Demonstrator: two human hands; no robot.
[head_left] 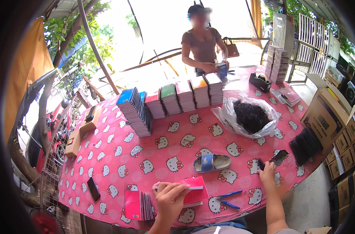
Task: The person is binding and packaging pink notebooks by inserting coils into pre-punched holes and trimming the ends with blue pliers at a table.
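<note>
My left hand (170,197) has its fingers closed on a pink notebook (199,186), whose white page edges show under the cover. Just left of it, a short row of pink spiral notebooks (135,204) lies on the table. My right hand (267,172) is farther out to the right, its fingers closed around a small clump of black binding coils (260,163); single coils cannot be made out. A dark patch (279,156) lies just beyond that hand. Blue-handled pliers (231,199) rest between my two hands. A blue slide sandal (211,163) sits beyond them.
Tall notebook stacks (133,111) line the far side. A plastic bag (224,117) holds a black tangle, and a black coil bundle (305,146) lies beside an open carton (326,117). A phone (93,189) is at left. Across the table, a person (202,46) handles a blue item.
</note>
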